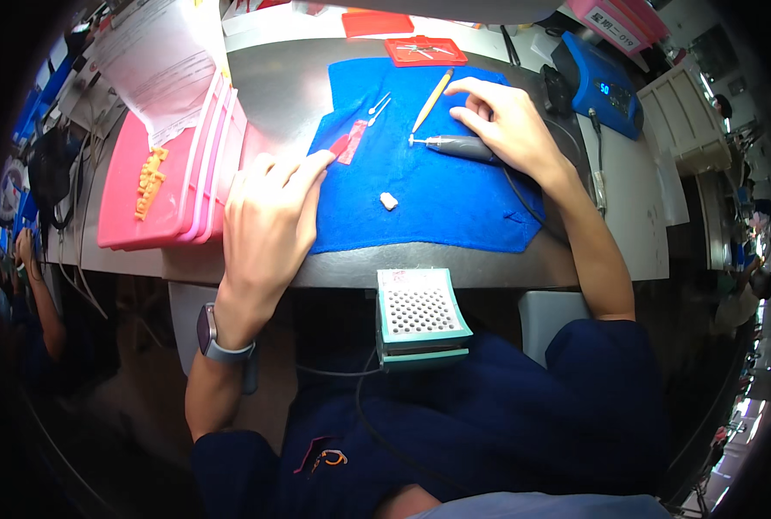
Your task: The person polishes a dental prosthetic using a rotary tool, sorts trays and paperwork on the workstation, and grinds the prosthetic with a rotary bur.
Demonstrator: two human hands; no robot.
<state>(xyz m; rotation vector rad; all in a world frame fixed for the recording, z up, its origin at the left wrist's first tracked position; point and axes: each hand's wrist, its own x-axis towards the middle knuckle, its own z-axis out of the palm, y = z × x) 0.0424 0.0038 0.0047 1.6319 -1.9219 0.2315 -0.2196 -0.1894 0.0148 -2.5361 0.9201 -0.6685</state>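
Observation:
My left hand [273, 203], a watch on its wrist, lies at the left edge of a blue cloth [455, 208]. Its fingers are stretched out, and a fingertip meets the end of a red strip [352, 143]. My right hand [511, 125] hovers loosely curled, thumb and index finger apart, over the back of a dark grey rotary handpiece [461, 147]. That handpiece lies on the cloth with a small bit pointing left. Beyond its tip is a yellow pencil-like tool [433, 99]. Two thin mounted bits [378, 107] rest beside the strip. Nearer me sits a small pale tooth-shaped piece [389, 201].
Pink trays [165, 186] with papers stand at the left. A shallow red box of bits [425, 52] lies at the back. The blue control unit [597, 86] is at the far right. A perforated green-and-white box [422, 316] juts from the bench's front edge.

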